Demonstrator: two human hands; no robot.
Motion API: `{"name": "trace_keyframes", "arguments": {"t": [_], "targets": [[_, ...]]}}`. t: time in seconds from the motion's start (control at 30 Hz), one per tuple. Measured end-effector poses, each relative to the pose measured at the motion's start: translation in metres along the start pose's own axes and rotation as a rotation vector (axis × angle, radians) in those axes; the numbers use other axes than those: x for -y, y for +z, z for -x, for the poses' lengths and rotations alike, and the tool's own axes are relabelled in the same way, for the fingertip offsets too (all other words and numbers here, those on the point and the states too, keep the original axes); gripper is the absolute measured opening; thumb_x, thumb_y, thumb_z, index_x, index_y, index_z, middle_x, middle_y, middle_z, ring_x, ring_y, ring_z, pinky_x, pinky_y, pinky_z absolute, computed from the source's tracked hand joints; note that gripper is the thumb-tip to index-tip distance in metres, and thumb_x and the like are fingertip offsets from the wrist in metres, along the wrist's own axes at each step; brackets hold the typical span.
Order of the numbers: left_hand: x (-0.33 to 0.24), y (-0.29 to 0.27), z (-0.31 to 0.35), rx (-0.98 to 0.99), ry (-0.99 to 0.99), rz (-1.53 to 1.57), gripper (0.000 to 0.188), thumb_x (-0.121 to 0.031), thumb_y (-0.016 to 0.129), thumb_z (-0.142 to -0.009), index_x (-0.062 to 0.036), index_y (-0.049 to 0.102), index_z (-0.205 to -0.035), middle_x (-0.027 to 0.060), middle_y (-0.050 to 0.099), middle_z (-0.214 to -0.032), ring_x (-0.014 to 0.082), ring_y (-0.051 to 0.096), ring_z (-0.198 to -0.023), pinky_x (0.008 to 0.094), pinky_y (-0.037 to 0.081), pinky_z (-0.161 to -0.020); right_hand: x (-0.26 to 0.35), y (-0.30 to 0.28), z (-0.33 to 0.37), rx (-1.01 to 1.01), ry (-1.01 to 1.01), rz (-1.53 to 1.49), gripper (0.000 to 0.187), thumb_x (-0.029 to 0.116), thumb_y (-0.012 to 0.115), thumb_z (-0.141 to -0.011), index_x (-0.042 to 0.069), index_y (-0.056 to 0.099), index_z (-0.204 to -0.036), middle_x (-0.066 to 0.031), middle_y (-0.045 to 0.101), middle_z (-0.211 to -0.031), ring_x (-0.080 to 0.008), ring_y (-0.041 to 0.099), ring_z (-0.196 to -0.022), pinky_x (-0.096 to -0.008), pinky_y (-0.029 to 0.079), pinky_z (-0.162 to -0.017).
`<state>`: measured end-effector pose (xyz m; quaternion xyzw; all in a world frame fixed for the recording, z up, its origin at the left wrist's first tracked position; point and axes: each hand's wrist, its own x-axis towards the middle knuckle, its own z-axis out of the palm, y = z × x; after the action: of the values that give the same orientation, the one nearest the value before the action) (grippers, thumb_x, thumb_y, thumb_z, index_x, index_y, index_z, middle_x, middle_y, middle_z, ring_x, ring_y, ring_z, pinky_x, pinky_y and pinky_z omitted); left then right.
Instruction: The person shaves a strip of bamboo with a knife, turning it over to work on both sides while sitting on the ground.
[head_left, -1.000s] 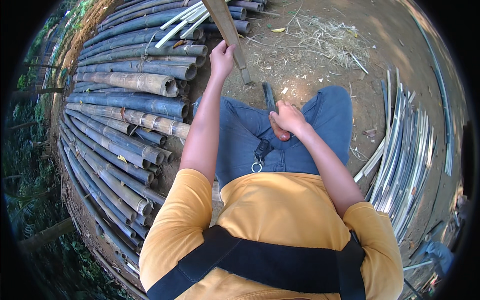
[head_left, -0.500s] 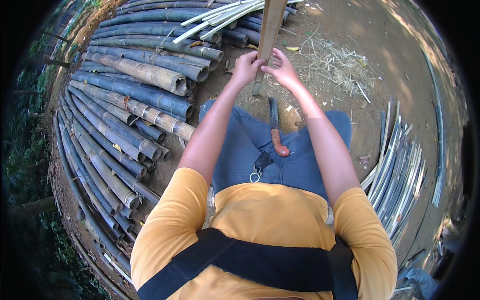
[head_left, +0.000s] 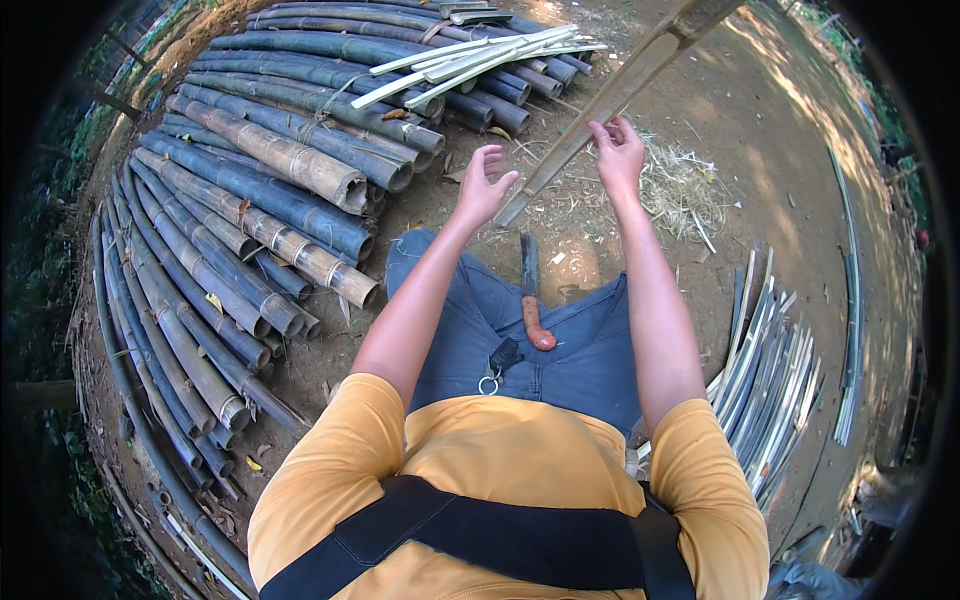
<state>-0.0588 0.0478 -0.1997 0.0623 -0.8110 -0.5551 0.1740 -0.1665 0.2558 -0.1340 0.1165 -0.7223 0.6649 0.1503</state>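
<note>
A long length of split bamboo (head_left: 590, 125) slants from the ground in front of me up to the far right, with a node mark near its upper part. The fingertips of my right hand (head_left: 618, 158) pinch its right edge. My left hand (head_left: 483, 188) is left of its lower end, apart from it, fingers loosely curled and holding nothing. Between my legs lies a large knife with a dark blade (head_left: 529, 262) and a brown handle (head_left: 537, 325), the handle on my trousers.
Bamboo poles (head_left: 290, 205) are piled along the left and far left. Pale split strips (head_left: 480, 62) rest across the far poles. A heap of shavings (head_left: 685, 190) is beyond my right hand. Thin strips (head_left: 770, 380) lie bundled at the right. A key fob (head_left: 505, 355) hangs at my waist.
The split bamboo has gone from nearly upright to leaning right. My left hand has let go of it and moved down and left; my right hand has shifted right along its edge.
</note>
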Motion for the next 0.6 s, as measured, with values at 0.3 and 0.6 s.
{"name": "trace_keyframes", "arguments": {"t": [0.3,0.6], "targets": [[0.033,-0.041,0.029,0.073,-0.232,0.138,0.020,-0.020,0.068,-0.093,-0.0002,0.065,-0.094,0.0067,0.071,-0.086,0.0117,0.065,-0.066,0.0273,0.049,-0.063,0.015,-0.079,-0.045,-0.322,0.079,-0.234,0.032,0.012,0.070,-0.093,-0.002,0.053,-0.117,-0.0103,0.068,-0.085,-0.0135,0.065,-0.070,-0.0288,0.055,-0.063],[0.019,-0.033,0.067,0.200,-0.438,0.290,0.056,-0.035,0.060,-0.099,-0.0011,0.037,-0.137,0.0140,0.066,-0.117,0.0185,0.070,-0.087,0.0301,0.054,-0.072,-0.004,-0.119,-0.038,-0.480,0.316,-0.467,0.023,0.012,0.065,-0.096,0.002,0.050,-0.110,-0.0132,0.064,-0.098,-0.0227,0.068,-0.075,-0.0364,0.060,-0.068]]}}
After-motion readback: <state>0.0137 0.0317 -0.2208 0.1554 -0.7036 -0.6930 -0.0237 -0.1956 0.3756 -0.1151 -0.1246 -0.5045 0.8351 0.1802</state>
